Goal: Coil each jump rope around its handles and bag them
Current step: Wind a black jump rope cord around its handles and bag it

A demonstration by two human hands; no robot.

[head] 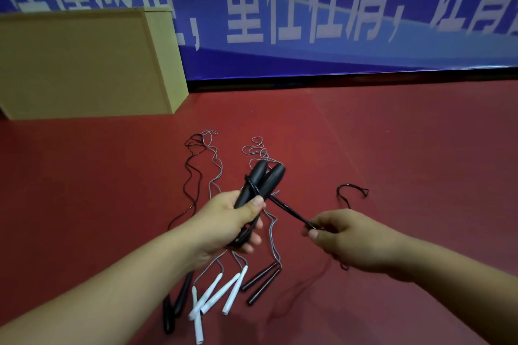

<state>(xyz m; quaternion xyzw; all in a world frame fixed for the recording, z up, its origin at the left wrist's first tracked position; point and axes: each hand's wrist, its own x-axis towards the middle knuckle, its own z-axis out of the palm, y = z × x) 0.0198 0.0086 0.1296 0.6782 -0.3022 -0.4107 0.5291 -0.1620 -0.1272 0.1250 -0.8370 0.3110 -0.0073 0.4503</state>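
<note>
The left hand (235, 218) grips a pair of black handles (262, 183) held side by side, their thick rounded ends pointing up and away from the person, fingers curled round the narrower lower part and the thumb pressed on top. A few turns of thin black cord (291, 211) already cross the handles just above the thumb, and from there the cord runs taut down to the right hand (350, 238), which pinches it between thumb and fingertips; beyond that hand a loose black loop lies on the red floor (406, 148). Directly below the held handles, on the floor, lie more ropes, uncoiled: four slim white handles (217, 293) fanned out with grey cords (214, 168) trailing away from the person, two thin dark handles (262, 284) just right of the white ones, and two thicker black handles (176, 305) just left of them, partly hidden by the left forearm. Well beyond the held handles to the left stands a tan cardboard box (84, 64) against a blue banner (336, 22) with large white characters.
</note>
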